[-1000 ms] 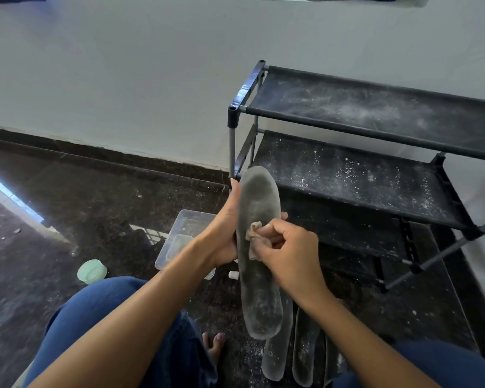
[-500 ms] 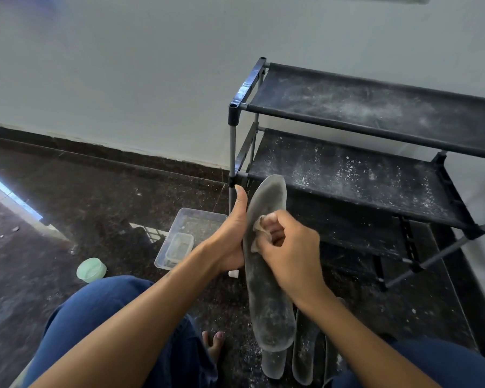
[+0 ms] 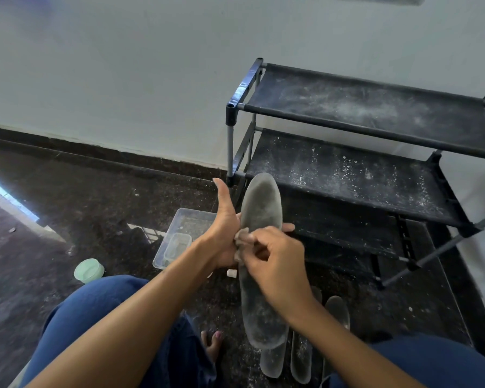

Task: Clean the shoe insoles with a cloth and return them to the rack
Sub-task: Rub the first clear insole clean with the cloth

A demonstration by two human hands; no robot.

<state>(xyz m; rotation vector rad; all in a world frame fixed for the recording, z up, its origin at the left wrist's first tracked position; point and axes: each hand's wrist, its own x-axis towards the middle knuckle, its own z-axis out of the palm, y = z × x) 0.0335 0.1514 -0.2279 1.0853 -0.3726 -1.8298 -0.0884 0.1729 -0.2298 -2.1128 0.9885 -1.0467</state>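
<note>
Two hands — left hand (image 3: 224, 236) cradles dusty oblong insole (image 3: 259, 208), right hand (image 3: 277, 264) pinches crumpled cloth (image 3: 242, 238).

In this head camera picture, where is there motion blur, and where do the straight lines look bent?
In the head view, the right hand and the cloth it pinches are slightly smeared; the insole is sharper. The rack rails bow and splay toward the right edge, a wide-angle effect. A bright strip of light glares on the floor at left.

soft daylight, slight blur, edges warped
</note>
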